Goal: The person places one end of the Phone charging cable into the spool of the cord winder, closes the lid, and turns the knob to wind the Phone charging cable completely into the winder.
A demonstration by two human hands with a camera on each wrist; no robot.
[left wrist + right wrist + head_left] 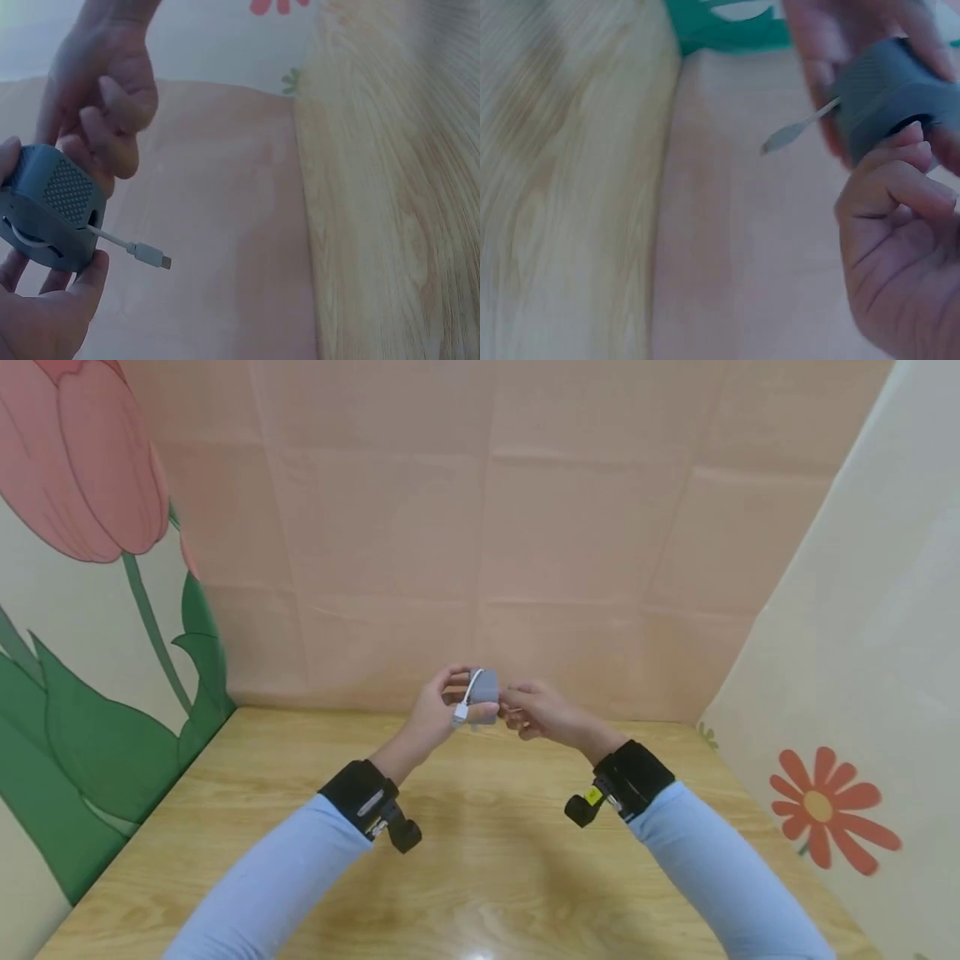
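Observation:
A small grey box-shaped device (484, 691) with a perforated side (66, 191) is held up above the wooden table between both hands. A short white cable with a plug (154, 256) sticks out of it and hangs free (460, 713). My left hand (438, 706) grips the device from the left, fingers and thumb curled round it (52, 300). My right hand (536, 710) holds its other side with curled fingers (889, 180). In the right wrist view the device (889, 94) and the plug (780, 137) look blurred.
The wooden table (465, 860) lies below the hands. A pink papered wall (480, 527) stands behind, a tulip panel (90, 610) on the left and a cream panel with a red flower (832, 806) on the right. Black wrist cameras (375, 802) sit on both forearms.

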